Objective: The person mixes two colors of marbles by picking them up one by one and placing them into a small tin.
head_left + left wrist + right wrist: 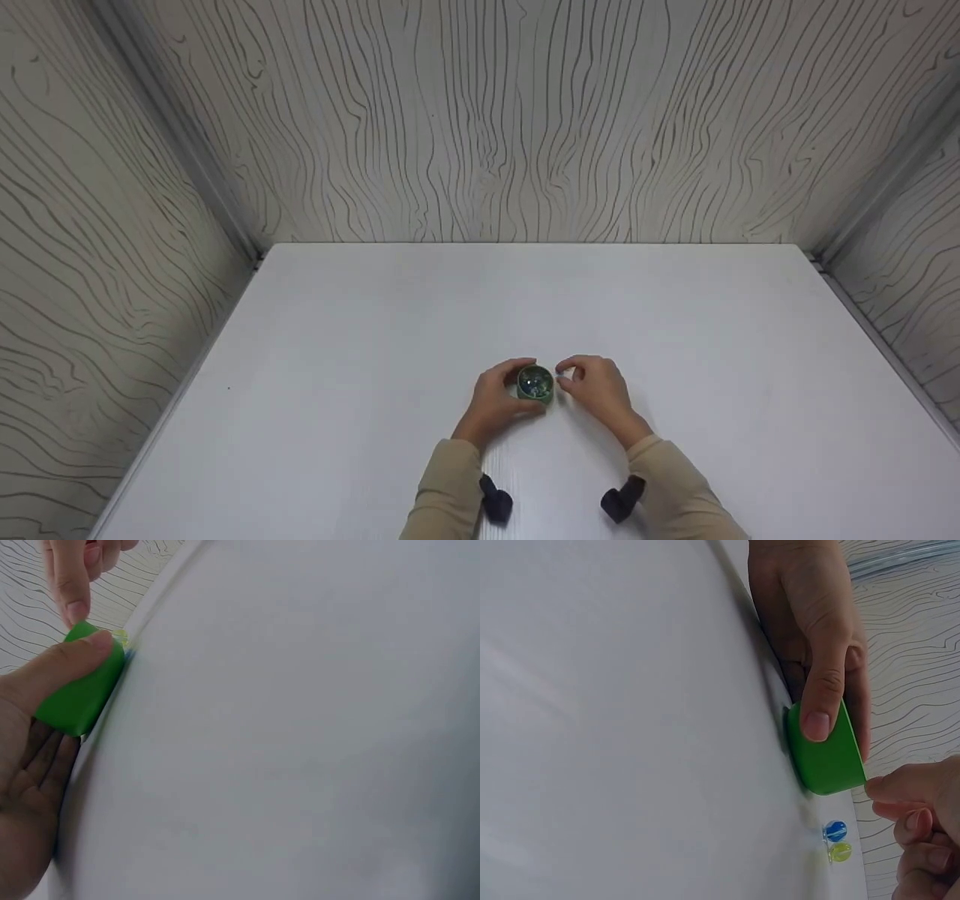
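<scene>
In the head view my left hand (495, 401) holds a small green cup (546, 401), thumb on the near side and fingers around the far side. Both wrist views show the left thumb lying along the smooth green wall. Glossy, dark, glass-like reflections fill the cup's mouth. My right hand (600, 386) is at the cup's right side, thumb and forefinger bent toward each other with fingertips right at the rim. A tiny pale bluish spot shows between them; I cannot tell whether they pinch it. On the table by the cup lie a blue marble (836, 830) and a yellow-green marble (841, 852).
The cup is close over a broad white table (360, 322). Wood-grain patterned panels (480, 120) rise behind it and along both sides. Dark wrist mounts (496, 501) stick out from both beige sleeves (446, 487), between the forearms.
</scene>
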The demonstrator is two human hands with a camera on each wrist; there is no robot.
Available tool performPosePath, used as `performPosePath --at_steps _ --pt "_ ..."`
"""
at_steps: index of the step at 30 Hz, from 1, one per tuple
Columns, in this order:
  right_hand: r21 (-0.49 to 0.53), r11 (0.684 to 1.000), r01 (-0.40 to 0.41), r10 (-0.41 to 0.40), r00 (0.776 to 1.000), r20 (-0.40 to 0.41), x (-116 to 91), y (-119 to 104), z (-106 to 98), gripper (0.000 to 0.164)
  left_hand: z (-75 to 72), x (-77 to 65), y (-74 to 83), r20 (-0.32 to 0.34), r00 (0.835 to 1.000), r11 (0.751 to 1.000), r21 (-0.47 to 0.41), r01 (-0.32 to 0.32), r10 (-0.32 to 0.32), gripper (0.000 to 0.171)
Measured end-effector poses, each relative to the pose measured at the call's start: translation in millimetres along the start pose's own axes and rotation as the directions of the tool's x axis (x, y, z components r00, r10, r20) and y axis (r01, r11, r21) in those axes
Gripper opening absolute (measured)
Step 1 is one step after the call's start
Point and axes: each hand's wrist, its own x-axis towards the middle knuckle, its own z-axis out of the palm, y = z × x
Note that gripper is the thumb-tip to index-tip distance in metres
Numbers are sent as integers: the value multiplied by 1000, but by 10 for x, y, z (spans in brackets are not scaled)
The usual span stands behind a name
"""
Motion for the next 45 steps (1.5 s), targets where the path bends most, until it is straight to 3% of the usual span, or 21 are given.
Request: performPosePath --at_steps 23,45 --pt "-59 998 -17 20 999 40 105 108 68 19 11 1 -38 -12 1000 999 36 -21 22 65" --pt "-113 993 37 -34 999 25 149 165 143 22 -1 14 -43 -6 1000 999 25 -20 20 66"
